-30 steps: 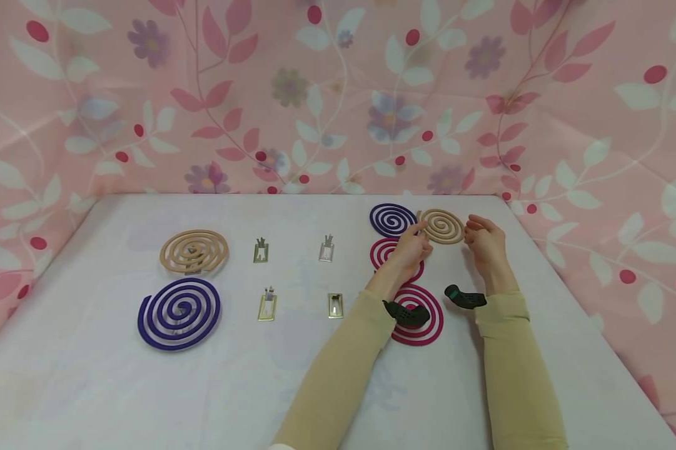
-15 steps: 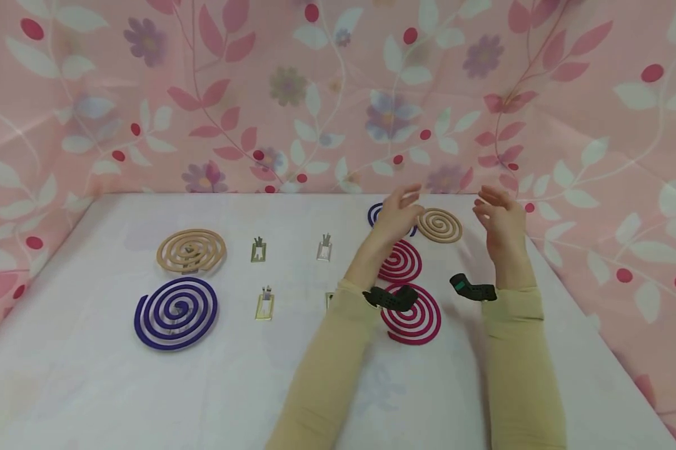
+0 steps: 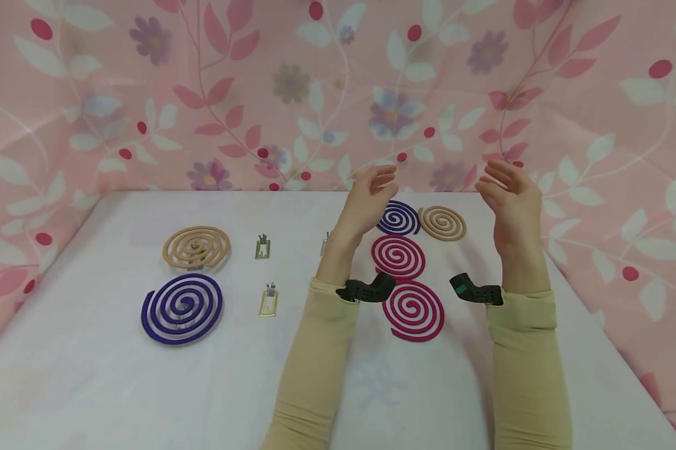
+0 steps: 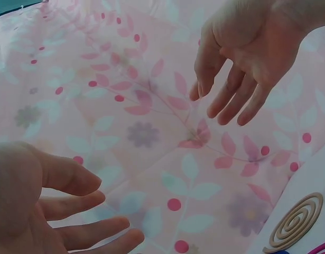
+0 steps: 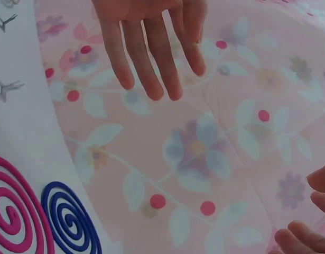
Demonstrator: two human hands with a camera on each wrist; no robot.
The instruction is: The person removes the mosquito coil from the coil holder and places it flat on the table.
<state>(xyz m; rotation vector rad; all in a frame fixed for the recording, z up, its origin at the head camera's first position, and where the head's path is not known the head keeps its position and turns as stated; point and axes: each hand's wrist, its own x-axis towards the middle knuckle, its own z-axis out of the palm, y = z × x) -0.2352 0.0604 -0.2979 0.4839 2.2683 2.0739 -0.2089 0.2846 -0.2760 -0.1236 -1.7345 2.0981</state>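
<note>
Now that both hands have lifted off the right-hand group of coils, nothing is being held: left hand (image 3: 367,203) and right hand (image 3: 512,203) hang raised toward the far edge of the white table (image 3: 231,387), well apart. Fingers on both are loosely extended, slightly bent, wrapped round nothing; wrist views agree. A second ago both were low, left over the coils, right beside the tan one; since then they've gone up and spread.

Coil layout on the right looks unchanged: far blue coil (image 3: 395,217), partly behind the left hand, small tan coil (image 3: 443,223) next to it, upper pink coil (image 3: 397,255) and lower pink coil (image 3: 412,307) nearer. Left side also same: large tan coil (image 3: 196,247) and large blue coil (image 3: 186,304), each over a metal stand. Two bare stands, far (image 3: 263,240) and near (image 3: 271,292), show fully; another (image 3: 324,244) is partly covered, and the fourth is now behind the left sleeve (image 3: 306,369). Reads as release or pause, coils left lying.
</note>
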